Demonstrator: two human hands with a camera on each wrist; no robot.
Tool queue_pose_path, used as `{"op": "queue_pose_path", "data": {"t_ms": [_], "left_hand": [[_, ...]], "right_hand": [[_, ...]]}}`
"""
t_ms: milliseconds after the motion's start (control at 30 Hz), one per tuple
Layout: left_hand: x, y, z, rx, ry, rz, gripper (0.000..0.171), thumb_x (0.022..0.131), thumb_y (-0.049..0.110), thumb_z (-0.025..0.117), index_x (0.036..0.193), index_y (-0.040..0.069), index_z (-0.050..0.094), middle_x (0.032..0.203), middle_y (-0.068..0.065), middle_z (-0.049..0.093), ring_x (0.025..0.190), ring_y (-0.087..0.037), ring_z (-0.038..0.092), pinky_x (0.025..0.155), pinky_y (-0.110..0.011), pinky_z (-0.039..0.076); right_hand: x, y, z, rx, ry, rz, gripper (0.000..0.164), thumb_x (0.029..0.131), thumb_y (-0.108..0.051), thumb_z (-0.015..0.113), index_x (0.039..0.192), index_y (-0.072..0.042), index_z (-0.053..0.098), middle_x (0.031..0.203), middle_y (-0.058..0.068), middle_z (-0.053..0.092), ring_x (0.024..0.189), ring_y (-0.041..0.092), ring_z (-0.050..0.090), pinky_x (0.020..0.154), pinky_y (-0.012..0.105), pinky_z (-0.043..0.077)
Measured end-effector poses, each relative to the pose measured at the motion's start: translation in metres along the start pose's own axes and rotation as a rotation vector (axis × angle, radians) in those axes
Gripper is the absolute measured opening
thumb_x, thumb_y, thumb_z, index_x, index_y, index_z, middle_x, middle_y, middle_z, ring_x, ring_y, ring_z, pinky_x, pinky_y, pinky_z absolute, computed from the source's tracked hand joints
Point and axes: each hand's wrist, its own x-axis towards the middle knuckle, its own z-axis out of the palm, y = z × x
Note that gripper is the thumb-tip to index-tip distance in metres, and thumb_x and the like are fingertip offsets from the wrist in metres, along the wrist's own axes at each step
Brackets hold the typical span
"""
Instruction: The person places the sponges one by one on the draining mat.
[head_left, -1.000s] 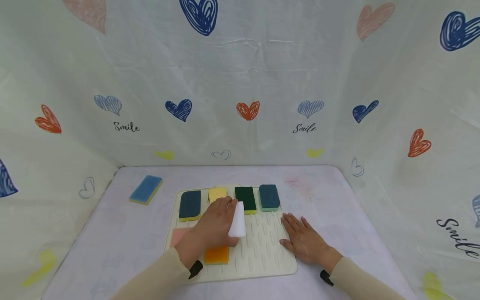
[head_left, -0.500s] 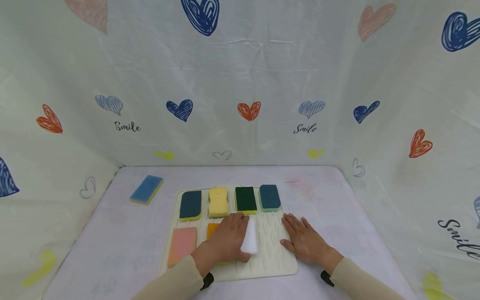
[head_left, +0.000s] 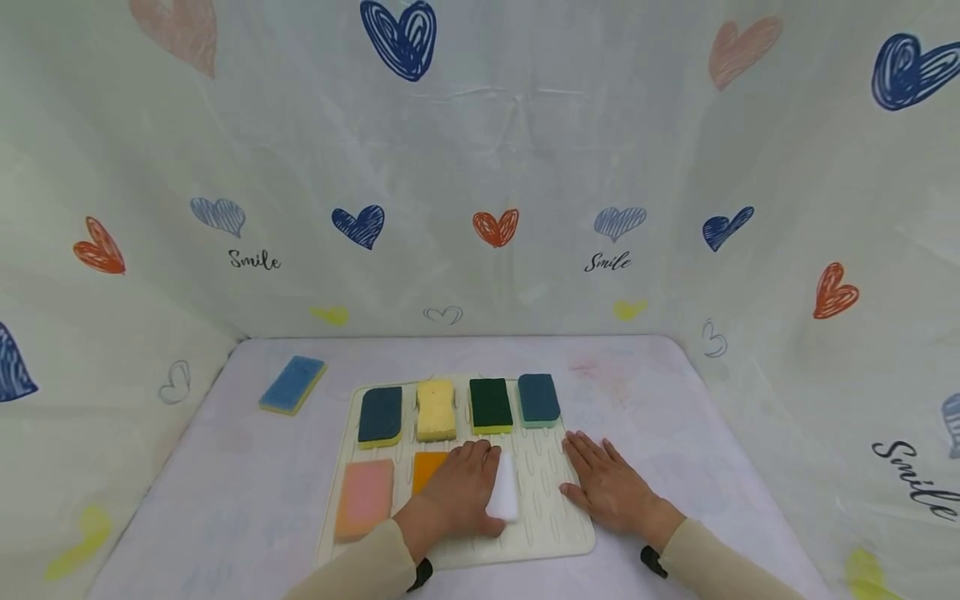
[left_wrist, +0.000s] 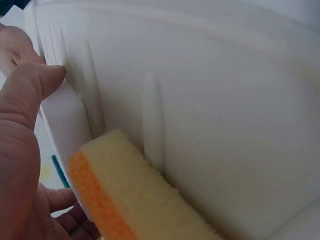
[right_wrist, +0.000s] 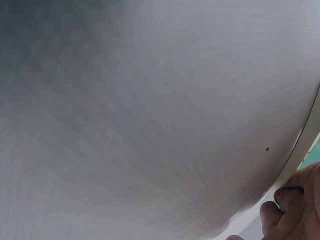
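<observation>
My left hand (head_left: 453, 497) grips a white block-shaped sponge (head_left: 504, 490) over the front row of the cream ribbed mat (head_left: 551, 529). In the left wrist view the thumb lies along one side of the white sponge (left_wrist: 67, 112), low against the mat. Just left of it is an orange sponge (head_left: 428, 468), partly hidden by the hand; its pale yellow layer shows in the left wrist view. A pink sponge (head_left: 365, 497) lies farther left. With fingers extended, my right hand (head_left: 611, 490) rests flat at the mat's right edge, touching it.
Along the mat's back row lie a dark blue sponge (head_left: 381, 412), a yellow sponge (head_left: 437, 410), a dark green sponge (head_left: 491, 404) and a teal-blue sponge (head_left: 539, 398). Off the mat, a blue sponge (head_left: 292, 385) sits at the table's back left. A heart-printed curtain (head_left: 450, 150) surrounds the table.
Carrying the white sponge, my left hand has come right and nearer, down toward the mat, uncovering the yellow and pink sponges. My right hand has stayed in place.
</observation>
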Motion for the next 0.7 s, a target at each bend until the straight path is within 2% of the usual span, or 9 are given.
{"op": "queue_pose_path", "data": {"t_ms": [333, 700], "left_hand": [[0.0008, 0.0013, 0.0001, -0.012, -0.033, -0.007, 0.106, 0.084, 0.072, 0.074, 0.158, 0.004, 0.042, 0.158, -0.014, 0.046, 0.141, -0.029, 0.046, 0.124, -0.047, 0.038], [0.0015, 0.0017, -0.0026, -0.013, -0.072, -0.020, 0.107, 0.083, 0.073, 0.074, 0.161, 0.009, 0.039, 0.160, -0.012, 0.044, 0.143, -0.028, 0.044, 0.125, -0.047, 0.035]], "right_hand": [[0.0000, 0.0010, 0.0006, 0.002, -0.020, 0.003, 0.082, 0.110, -0.062, 0.037, 0.166, -0.003, 0.029, 0.175, 0.013, 0.025, 0.163, 0.033, 0.023, 0.129, 0.061, 0.021], [-0.0006, -0.0020, -0.0001, 0.003, -0.022, 0.018, 0.081, 0.109, -0.061, 0.040, 0.166, -0.004, 0.030, 0.175, 0.012, 0.026, 0.163, 0.033, 0.023, 0.129, 0.061, 0.021]]}}
